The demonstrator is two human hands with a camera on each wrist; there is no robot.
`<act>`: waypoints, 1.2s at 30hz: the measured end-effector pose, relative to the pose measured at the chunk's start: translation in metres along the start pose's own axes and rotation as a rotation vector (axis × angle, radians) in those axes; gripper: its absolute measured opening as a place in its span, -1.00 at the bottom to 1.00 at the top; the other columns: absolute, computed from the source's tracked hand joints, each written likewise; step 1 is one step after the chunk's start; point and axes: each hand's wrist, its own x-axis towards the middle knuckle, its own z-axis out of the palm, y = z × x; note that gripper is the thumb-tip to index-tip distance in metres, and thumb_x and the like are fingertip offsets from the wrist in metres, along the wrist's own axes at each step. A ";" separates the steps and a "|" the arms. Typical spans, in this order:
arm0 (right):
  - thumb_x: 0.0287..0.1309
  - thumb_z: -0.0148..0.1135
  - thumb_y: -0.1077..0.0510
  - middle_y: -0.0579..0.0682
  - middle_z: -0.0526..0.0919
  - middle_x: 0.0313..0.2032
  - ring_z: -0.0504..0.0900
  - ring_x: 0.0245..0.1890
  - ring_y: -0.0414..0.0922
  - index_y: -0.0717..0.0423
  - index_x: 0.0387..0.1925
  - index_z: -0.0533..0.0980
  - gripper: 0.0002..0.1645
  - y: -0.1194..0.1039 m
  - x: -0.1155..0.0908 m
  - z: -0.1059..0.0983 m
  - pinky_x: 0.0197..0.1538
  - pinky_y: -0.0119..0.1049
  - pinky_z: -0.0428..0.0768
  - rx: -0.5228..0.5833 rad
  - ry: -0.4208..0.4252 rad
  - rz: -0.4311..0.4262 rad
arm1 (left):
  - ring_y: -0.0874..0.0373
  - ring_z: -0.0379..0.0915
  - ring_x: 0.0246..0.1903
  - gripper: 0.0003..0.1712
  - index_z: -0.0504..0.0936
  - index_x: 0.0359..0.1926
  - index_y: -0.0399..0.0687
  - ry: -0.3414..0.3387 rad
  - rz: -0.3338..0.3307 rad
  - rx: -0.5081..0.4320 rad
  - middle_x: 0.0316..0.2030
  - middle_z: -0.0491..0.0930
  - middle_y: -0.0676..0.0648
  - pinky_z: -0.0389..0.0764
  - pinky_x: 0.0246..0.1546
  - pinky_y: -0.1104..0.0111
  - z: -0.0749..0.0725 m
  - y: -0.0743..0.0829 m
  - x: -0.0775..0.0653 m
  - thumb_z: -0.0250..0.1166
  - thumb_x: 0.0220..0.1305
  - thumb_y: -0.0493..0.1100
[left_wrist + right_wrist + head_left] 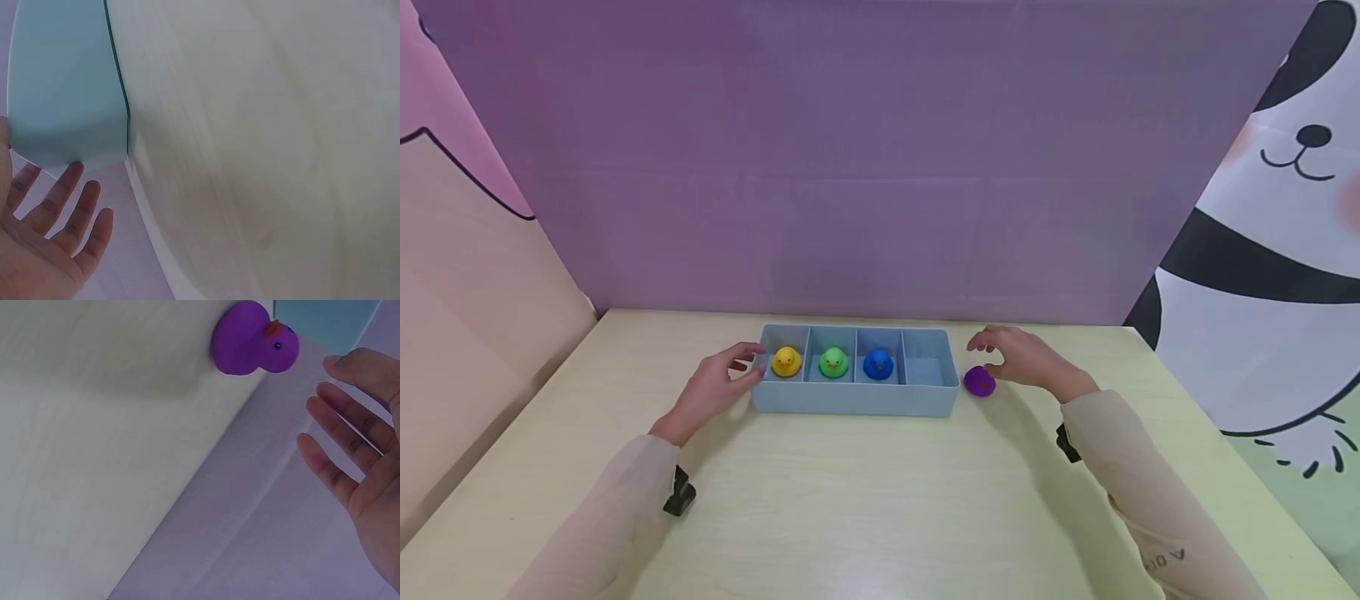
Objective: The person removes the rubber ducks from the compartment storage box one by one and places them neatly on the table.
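Note:
A light blue box (850, 400) with a row of compartments stands near the back of the table. Its compartments hold a yellow duck (786, 362), a green duck (833, 362) and a blue duck (878, 364); the rightmost compartment is bare. My left hand (718, 387) is at the box's left end, thumb and fingertips right at the rim. In the left wrist view its fingers (94, 231) are spread loosely beside the box wall. Just right of the box sits a purple duck (980, 382). Over it hovers my right hand (1026, 358), fingers loosely bent; the right wrist view shows the duck apart from the thumb.
The pale wooden table (850, 500) ends at a purple cloth backdrop (865, 167) close behind the box. A panda picture (1285, 250) covers the right side and a pink and beige panel (467, 250) the left.

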 end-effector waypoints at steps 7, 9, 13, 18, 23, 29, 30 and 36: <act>-0.09 0.26 0.33 0.05 0.61 -0.21 0.57 -0.18 0.02 0.21 -0.12 0.52 -0.62 -0.006 0.010 -0.009 -0.10 -0.09 0.54 -0.014 0.028 -0.040 | -0.18 0.45 -0.02 -0.58 0.43 0.13 -0.04 0.006 0.004 -0.006 0.02 0.51 -0.24 0.51 -0.06 0.00 0.001 -0.002 0.000 0.13 0.27 -0.06; -0.08 0.26 0.34 0.07 0.61 -0.20 0.57 -0.18 0.03 0.22 -0.12 0.52 -0.62 -0.009 0.013 -0.011 -0.08 -0.09 0.54 -0.007 0.027 -0.048 | -0.17 0.46 -0.02 -0.58 0.43 0.13 -0.03 0.005 0.001 -0.009 0.02 0.51 -0.24 0.51 -0.06 0.00 0.001 -0.002 0.000 0.14 0.26 -0.06; -0.06 0.27 0.32 0.07 0.61 -0.20 0.57 -0.16 0.03 0.21 -0.12 0.53 -0.63 -0.015 0.020 -0.014 -0.07 -0.09 0.55 -0.007 0.025 -0.052 | -0.17 0.45 -0.02 -0.57 0.43 0.13 -0.02 0.001 -0.007 -0.013 0.03 0.50 -0.24 0.50 -0.05 0.00 0.001 -0.002 -0.001 0.13 0.26 -0.05; -0.05 0.27 0.29 0.06 0.61 -0.19 0.57 -0.15 0.01 0.18 -0.10 0.53 -0.63 -0.024 0.029 -0.017 -0.07 -0.10 0.55 -0.029 0.023 -0.063 | -0.18 0.45 -0.01 -0.57 0.43 0.14 -0.02 0.001 -0.012 -0.013 0.04 0.50 -0.24 0.50 -0.04 0.00 0.000 -0.002 -0.002 0.13 0.27 -0.05; -0.05 0.28 0.29 0.07 0.62 -0.17 0.57 -0.14 0.00 0.18 -0.09 0.54 -0.62 -0.032 0.036 -0.014 -0.05 -0.10 0.55 -0.022 0.009 -0.072 | -0.18 0.45 -0.01 -0.57 0.43 0.14 -0.02 0.004 -0.013 -0.008 0.03 0.50 -0.24 0.50 -0.04 0.00 0.000 -0.003 -0.002 0.13 0.27 -0.04; -0.05 0.30 0.27 0.07 0.63 -0.13 0.57 -0.12 -0.01 0.17 -0.08 0.54 -0.61 -0.041 0.044 -0.008 -0.04 -0.11 0.56 -0.007 0.005 -0.092 | -0.18 0.45 -0.01 -0.57 0.43 0.14 -0.03 0.005 -0.013 -0.008 0.03 0.50 -0.24 0.50 -0.04 -0.01 0.000 -0.003 -0.002 0.13 0.27 -0.05; -0.05 0.30 0.27 0.06 0.63 -0.13 0.57 -0.12 -0.02 0.16 -0.08 0.54 -0.60 -0.042 0.045 -0.007 -0.04 -0.12 0.56 -0.005 0.004 -0.095 | -0.18 0.45 -0.01 -0.57 0.43 0.14 -0.03 0.004 -0.012 -0.008 0.03 0.50 -0.25 0.50 -0.04 -0.01 0.000 -0.003 -0.002 0.13 0.27 -0.05; -0.03 0.30 0.26 0.04 0.61 -0.10 0.58 -0.11 -0.03 0.16 -0.07 0.53 -0.61 -0.050 0.053 -0.001 -0.05 -0.15 0.57 0.000 0.006 -0.139 | -0.18 0.46 -0.02 -0.57 0.43 0.14 -0.04 0.003 -0.007 -0.013 0.03 0.50 -0.25 0.50 -0.03 -0.01 0.001 -0.003 -0.001 0.14 0.27 -0.05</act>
